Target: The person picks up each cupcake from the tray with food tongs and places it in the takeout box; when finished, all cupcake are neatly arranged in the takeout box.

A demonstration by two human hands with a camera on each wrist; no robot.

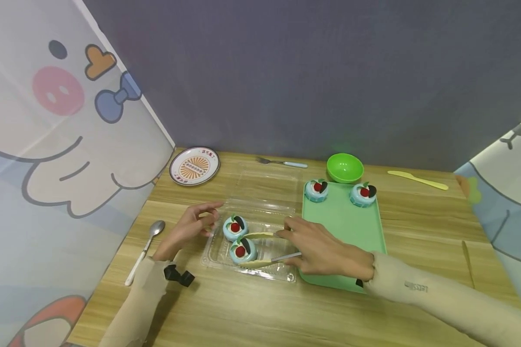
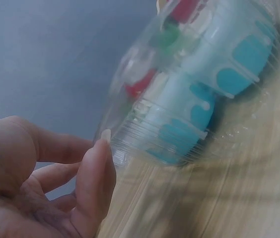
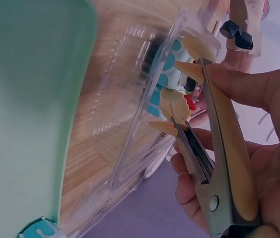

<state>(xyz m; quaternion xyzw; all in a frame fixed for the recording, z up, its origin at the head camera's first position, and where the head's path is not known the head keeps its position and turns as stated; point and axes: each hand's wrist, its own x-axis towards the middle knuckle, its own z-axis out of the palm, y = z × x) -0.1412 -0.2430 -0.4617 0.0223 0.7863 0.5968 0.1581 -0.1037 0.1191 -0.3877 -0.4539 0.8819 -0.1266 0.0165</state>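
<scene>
In the head view, my right hand grips a pair of metal tongs with yellow tips. The tongs' tips straddle the nearer toy cupcake, pale blue with a red berry on top; whether they press on it is hard to tell. Just behind it sits a second cupcake, in the same clear plastic container, whose lid lies folded back. At the container's left edge is my left hand. Its thumb and forefinger pinch the rim in the left wrist view.
Right of the container lies a green tray bearing two cupcakes at its far end. Behind it stands a green bowl. A plate, a fork, a spoon and a yellow knife lie around.
</scene>
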